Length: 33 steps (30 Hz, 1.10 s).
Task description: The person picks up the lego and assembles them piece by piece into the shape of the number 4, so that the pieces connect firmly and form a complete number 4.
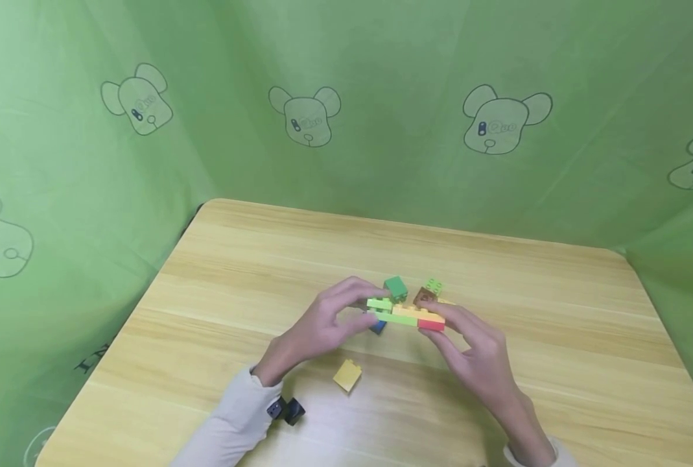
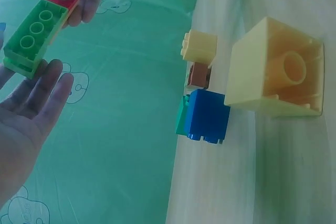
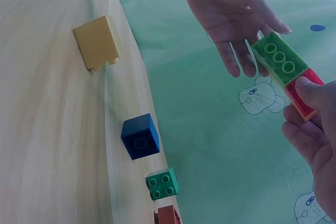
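A short bar of joined building bricks point(image 1: 401, 319) is held up over the table between both hands. It has a long light-green brick and a red brick point(image 1: 432, 325) below, with an orange brick point(image 1: 410, 312) and a small light-green brick point(image 1: 379, 303) on top. My left hand point(image 1: 330, 319) pinches the light-green end between thumb and forefinger, its other fingers spread. At the opposite end my right hand point(image 1: 481, 353) grips the red and orange bricks, its thumb pressed on the red underside in the right wrist view. Hollow tubes show beneath the green brick point(image 2: 37, 27).
Loose bricks lie on the wooden table point(image 1: 253, 259): dark green point(image 1: 395, 287), brown point(image 1: 424, 296), light green point(image 1: 435, 285) and blue point(image 1: 378, 327) beyond or below the bar. A yellow brick point(image 1: 347, 375) lies nearer. Green cloth point(image 1: 381, 175) hangs behind the table.
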Available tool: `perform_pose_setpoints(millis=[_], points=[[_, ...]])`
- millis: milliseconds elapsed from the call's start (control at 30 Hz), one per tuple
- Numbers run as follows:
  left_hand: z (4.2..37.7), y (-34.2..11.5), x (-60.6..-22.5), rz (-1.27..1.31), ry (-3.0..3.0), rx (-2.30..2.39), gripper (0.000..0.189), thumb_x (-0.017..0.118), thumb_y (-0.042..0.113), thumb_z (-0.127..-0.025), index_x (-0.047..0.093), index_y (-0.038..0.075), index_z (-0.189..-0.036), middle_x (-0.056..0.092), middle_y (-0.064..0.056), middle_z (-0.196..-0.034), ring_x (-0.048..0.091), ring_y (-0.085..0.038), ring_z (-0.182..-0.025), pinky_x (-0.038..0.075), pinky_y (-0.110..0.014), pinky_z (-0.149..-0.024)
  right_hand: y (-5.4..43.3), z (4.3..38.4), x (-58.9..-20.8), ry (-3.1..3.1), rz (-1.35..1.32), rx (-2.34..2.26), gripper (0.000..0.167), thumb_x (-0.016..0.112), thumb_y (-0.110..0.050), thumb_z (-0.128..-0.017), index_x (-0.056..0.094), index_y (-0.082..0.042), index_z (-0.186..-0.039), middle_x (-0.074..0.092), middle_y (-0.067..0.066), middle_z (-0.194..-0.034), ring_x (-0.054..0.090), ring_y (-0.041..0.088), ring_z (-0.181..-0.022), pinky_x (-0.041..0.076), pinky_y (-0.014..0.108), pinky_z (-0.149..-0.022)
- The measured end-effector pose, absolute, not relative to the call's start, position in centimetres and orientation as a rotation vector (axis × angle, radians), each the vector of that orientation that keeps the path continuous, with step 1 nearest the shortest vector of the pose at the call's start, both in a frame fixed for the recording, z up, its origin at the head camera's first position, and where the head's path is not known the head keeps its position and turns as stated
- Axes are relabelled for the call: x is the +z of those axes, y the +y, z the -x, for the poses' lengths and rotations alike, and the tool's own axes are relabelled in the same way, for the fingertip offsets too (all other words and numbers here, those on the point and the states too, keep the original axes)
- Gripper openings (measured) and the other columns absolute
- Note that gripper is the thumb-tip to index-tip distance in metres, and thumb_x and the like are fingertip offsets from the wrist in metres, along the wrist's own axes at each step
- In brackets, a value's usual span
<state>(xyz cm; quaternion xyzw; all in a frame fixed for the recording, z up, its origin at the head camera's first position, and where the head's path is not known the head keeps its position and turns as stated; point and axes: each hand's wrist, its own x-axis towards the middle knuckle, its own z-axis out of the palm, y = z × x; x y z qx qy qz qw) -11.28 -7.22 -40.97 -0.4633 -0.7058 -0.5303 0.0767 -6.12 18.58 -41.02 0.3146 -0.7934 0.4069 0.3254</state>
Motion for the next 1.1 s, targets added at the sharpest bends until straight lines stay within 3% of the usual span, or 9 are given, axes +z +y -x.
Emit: perform_pose_setpoints(millis=[133,433,1100], points=[[11.48,-6.81,-41.23,1.403,-2.062,-1.493,0.05,0.084,0.007,-0.085,0.065,-0.001,-0.13,0.068,-0.012,-0.125,0.064,-0.018,-0.113,0.056,-0.027,-0.097,18.55,6.13,-40.98,-2.077,-0.822,1.06,0.045,0.066,-0.039,-0.102,0.075,0.004,-0.114,0.077,0.015,-0.106,0.067,0.0,-0.11,0.054,0.013,-0.091],[11.62,-6.4,-41.17,1.419,-1.981,-1.403,0.046,0.084,-0.003,-0.08,0.066,-0.007,-0.123,0.072,-0.02,-0.122,0.071,-0.026,-0.113,0.056,-0.027,-0.099,18.43,6.29,-41.04,-2.04,-0.855,1.064,0.045,0.067,-0.036,-0.102,0.074,0.007,-0.111,0.076,0.018,-0.105,0.068,0.003,-0.111,0.055,0.016,-0.093],[11.43,-6.36,-40.87,1.372,-2.035,-1.268,0.031,0.075,-0.003,-0.09,0.067,-0.004,-0.12,0.074,-0.015,-0.117,0.069,-0.023,-0.111,0.053,-0.025,-0.102,18.45,6.68,-40.9,-2.025,-0.876,1.096,0.045,0.067,-0.035,-0.102,0.073,0.009,-0.11,0.076,0.02,-0.105,0.068,0.003,-0.112,0.056,0.018,-0.092]])
